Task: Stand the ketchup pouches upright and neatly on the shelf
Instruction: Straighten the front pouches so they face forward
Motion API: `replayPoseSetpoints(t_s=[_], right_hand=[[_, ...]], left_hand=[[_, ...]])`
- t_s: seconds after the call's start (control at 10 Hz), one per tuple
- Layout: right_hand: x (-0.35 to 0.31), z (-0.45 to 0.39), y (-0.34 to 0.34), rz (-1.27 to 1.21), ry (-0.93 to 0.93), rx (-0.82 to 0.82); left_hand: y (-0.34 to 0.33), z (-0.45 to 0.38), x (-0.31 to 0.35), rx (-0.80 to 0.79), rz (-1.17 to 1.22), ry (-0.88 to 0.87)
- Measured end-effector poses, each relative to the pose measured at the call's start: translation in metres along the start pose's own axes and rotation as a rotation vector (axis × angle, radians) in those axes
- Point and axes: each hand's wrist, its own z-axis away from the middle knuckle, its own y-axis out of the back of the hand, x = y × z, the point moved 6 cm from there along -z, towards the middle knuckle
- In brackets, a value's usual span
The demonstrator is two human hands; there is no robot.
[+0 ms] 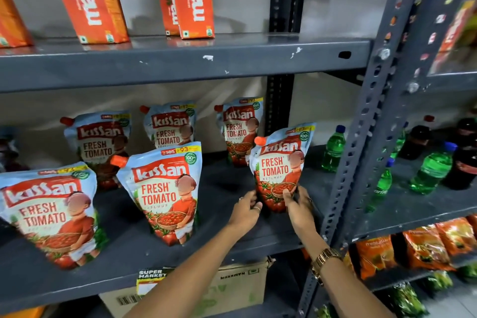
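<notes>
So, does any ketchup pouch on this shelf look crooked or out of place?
Yes. The front-left pouch leans left. The pouch held by both hands, left and right, tilts a little and is not yet in line. The other four stand roughly upright. Nothing looks spilled or torn.

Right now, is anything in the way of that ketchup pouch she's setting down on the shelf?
Nothing visible. Both hands, left hand and right hand, hold the front-right pouch at its base, already on bare shelf.
</notes>
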Motion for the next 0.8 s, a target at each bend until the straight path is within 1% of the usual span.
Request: replayPoseSetpoints(t_s=[0.3,0.5,0.7,0.8], right_hand=[[0.000,0.025,-0.008,0.032,0.104,0.015],[-0.007,0.040,-0.015,0.059,0.158,0.028],[-0.007,0.048,-0.017,0.064,0.137,0.017],[-0.015,0.056,-0.018,0.114,0.200,0.072]], left_hand=[[0.026,0.018,-0.016,0.044,-0.012,0.030],[0.036,0.031,-0.022,0.032,-0.031,0.039],[0.038,0.037,-0.023,-0.004,-0.034,0.061],[0.037,0.041,-0.020,0.026,-0.034,0.049]])
